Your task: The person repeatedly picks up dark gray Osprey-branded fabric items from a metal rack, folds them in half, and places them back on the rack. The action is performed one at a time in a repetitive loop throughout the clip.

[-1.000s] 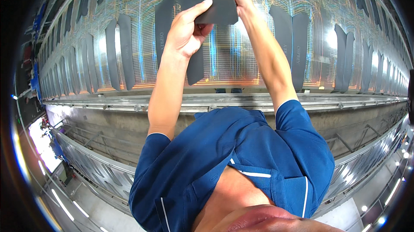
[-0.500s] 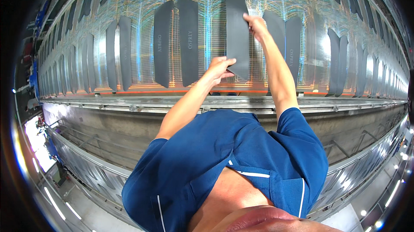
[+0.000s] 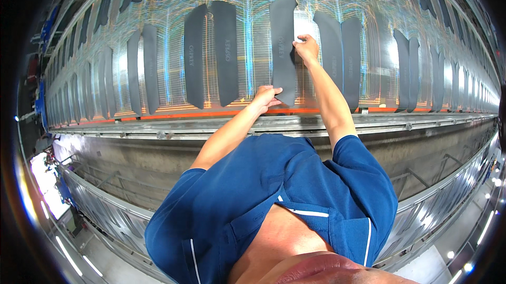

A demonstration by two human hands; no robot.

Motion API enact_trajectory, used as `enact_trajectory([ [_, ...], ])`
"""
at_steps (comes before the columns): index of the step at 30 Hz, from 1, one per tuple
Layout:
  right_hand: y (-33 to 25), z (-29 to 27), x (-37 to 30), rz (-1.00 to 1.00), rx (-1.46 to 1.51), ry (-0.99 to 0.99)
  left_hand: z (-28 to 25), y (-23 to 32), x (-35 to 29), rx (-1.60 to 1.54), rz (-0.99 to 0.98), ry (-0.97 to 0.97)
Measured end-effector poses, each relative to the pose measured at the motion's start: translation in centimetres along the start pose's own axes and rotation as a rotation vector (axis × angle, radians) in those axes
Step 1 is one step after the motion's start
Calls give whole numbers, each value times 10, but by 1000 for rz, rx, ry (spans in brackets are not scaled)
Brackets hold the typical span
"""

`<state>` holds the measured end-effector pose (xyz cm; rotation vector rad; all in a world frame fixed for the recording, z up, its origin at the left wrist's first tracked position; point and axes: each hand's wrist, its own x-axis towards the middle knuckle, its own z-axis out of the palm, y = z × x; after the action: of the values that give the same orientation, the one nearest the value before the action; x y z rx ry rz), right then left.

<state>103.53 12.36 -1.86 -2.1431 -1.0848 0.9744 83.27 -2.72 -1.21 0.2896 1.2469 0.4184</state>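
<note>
A long dark grey sheet panel (image 3: 283,25) with slanted ends and faint lettering lies lengthwise in front of me on a shiny table marked with many coloured lines (image 3: 253,36). My left hand (image 3: 268,97) is at its near left corner, thumb and fingers closed on the edge. Farther up the right side, my right hand (image 3: 308,50) pinches the long edge between thumb and fingers. Similar panels lie in pairs on both sides: a left panel (image 3: 195,57) beside another panel (image 3: 225,52), and a right panel (image 3: 328,46) beside another panel (image 3: 351,62).
A metal rail (image 3: 211,127) runs along the table's near edge, just in front of my body. More dark panels (image 3: 135,73) extend in rows to the left, right and far side. Behind me stands another metal-edged surface (image 3: 113,205) with dark pieces.
The panel has come down flat, slightly left and nearer, and its lettering now shows. My right hand has moved nearer to me along its edge; my left hand has shifted slightly nearer.
</note>
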Motion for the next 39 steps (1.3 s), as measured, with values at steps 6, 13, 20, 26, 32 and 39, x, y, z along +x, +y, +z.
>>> enact_trajectory([
  [6, 15, -35, -45, -42, -129, 198, 6, -13, 9, 30, 50, 47],
  [13, 92, -107, -100, -23, 196, 110, -5, -25, 25, 135, 99, 16],
  [20, 183, -191, -101, 85, 344, 106, 43, 20, -52, 1479, 158, 412],
  [26, 201, -241, -80, 345, 267, -225, 138, -29, -43, 1144, 435, 417],
  [32, 200, -244, -66, 449, 292, -573, 212, -91, 20, 478, 298, 368],
  [39, 207, -242, -55, 511, 375, -703, 239, -64, 21, 312, -60, 330],
])
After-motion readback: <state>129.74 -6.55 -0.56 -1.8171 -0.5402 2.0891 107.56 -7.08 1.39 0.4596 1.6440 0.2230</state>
